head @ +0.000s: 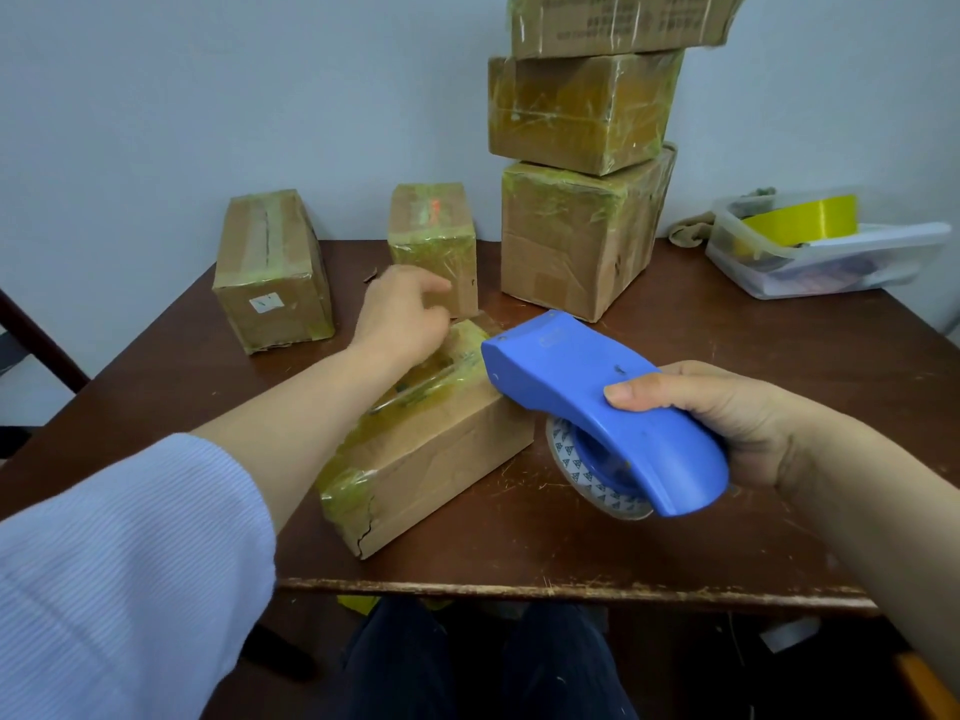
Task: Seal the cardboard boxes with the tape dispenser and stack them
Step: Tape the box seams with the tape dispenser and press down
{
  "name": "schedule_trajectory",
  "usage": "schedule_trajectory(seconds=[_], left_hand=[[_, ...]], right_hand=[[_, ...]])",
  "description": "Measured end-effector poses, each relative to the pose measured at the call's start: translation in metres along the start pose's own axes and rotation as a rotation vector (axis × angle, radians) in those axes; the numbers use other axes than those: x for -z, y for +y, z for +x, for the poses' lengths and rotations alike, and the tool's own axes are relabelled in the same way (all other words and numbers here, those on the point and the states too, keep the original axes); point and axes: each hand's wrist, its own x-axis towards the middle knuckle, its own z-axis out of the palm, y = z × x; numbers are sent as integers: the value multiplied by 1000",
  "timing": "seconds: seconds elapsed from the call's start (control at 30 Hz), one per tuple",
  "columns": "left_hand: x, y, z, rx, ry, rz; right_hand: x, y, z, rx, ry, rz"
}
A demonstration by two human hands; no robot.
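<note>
Small packing spot in plain room, maybe home or little office; cannot tell which.
Bare pale wall (156, 96) behind.
Old brown wooden table (675, 537), front edge scratched and chipped.
Brown cardboard boxes wrapped in shiny tape: tall stack (582, 111) by wall, leaning a bit; loose boxes (270, 267) on table top.
Blue tape dispenser (597, 392) held in right hand (727, 407).
Clear plastic tub (826, 262) at far right of table, big yellow tape roll (810, 215) inside.
Crumpled cloth (688, 228) beside tub.

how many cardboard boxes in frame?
6 taped brown cardboard boxes. Stack at back right: bottom box, middle box, top box, cropped. Left box, small centre box, front box under the left hand. Others could be hidden.
</note>
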Motion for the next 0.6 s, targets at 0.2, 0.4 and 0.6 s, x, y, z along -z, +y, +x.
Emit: schedule_trajectory(seconds=[0.2, 0.4, 0.6], left_hand=[[19, 13, -22, 6, -788, 214], [-8, 12, -26, -151, -529, 534], [-6, 13, -23, -124, -557, 531]], right_hand=[[-5, 0, -2, 2, 52, 35], [-11, 10, -6, 5, 76, 35], [-5, 37, -33, -2, 67, 47]])
